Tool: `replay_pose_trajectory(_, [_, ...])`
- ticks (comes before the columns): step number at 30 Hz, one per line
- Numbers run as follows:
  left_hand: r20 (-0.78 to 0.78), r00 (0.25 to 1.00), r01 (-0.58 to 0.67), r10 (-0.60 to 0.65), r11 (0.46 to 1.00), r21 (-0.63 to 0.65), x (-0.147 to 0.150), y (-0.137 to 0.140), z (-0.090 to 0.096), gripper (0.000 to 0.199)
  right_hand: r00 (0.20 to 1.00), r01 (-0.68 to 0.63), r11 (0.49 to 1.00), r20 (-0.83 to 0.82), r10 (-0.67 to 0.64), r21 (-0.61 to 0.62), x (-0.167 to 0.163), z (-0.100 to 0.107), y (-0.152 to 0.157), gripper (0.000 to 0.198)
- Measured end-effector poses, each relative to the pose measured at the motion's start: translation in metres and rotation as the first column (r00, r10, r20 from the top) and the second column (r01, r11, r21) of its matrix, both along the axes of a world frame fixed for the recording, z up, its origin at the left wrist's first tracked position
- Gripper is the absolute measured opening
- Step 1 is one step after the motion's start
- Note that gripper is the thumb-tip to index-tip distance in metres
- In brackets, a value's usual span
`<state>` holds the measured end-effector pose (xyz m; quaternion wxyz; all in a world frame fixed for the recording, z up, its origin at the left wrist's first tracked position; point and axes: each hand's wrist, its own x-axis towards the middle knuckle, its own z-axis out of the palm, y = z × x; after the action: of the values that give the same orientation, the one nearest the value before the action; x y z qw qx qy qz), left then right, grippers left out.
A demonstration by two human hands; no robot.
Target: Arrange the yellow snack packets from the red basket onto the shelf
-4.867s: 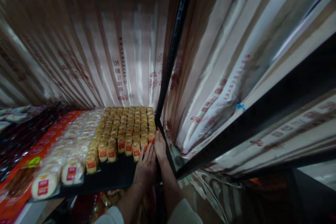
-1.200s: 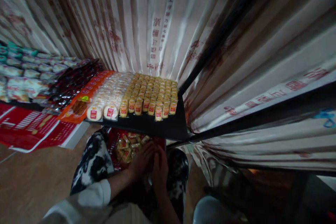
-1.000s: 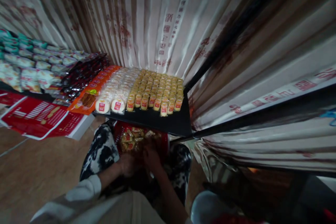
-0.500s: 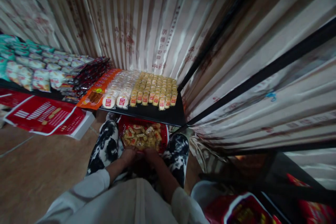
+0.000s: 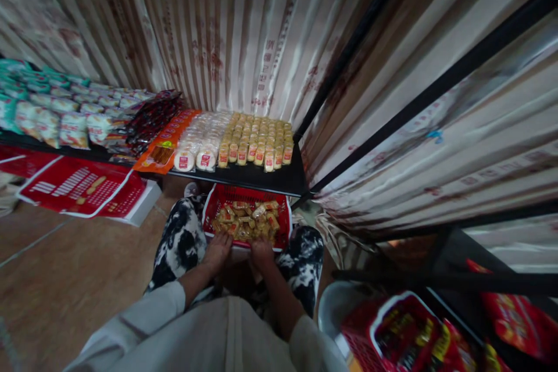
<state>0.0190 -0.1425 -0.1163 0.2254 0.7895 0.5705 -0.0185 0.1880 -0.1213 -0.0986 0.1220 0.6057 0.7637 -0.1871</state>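
Note:
Between my knees is a red plastic basket (image 5: 285, 215) with a white rim. Inside it lie loose, small snack packs in clear wrappers with yellowish contents (image 5: 246, 222). My left hand (image 5: 218, 250) has its fingers curled over the near rim on the left. Farther right along that rim is my right hand (image 5: 262, 252), also closed over the edge, its fingertips partly hidden. Just beyond the basket, similar yellow snack packs (image 5: 257, 138) stand in tight rows on a black shelf (image 5: 279, 181).
Left along the shelf are round white packs (image 5: 195, 159), an orange bag (image 5: 162, 151) and piled white packs (image 5: 74, 128). Red bags (image 5: 82, 186) hang below. A black frame bar (image 5: 392, 122) and curtain stand right. A second basket (image 5: 364, 331) holds red packs at lower right.
The view has shifted slightly. More of the basket shows, and it sits a little farther right and out from the shelf edge. Both hands remain at its near rim.

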Motion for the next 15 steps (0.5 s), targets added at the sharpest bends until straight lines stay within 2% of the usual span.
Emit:
replay_pose_trajectory(4, [0.007, 0.998, 0.061, -0.061, 0.998, -0.026, 0.0, -0.001, 0.003, 0.051, 1.0, 0.01, 1.0, -0.012, -0.01, -0.025, 0.006, 0.003, -0.005, 0.039])
replay_pose_trajectory(10, [0.007, 0.989, 0.149, -0.149, 0.988, -0.048, 0.003, 0.01, 0.017, 0.039, 1.0, -0.015, 0.996, 0.004, 0.015, -0.083, 0.018, 0.007, -0.002, 0.042])
replay_pose_trajectory(15, [-0.043, 0.986, 0.159, -0.164, 0.983, -0.095, 0.012, 0.018, 0.028, 0.033, 1.0, 0.001, 0.996, 0.011, 0.0, -0.091, 0.023, 0.007, 0.001, 0.041])
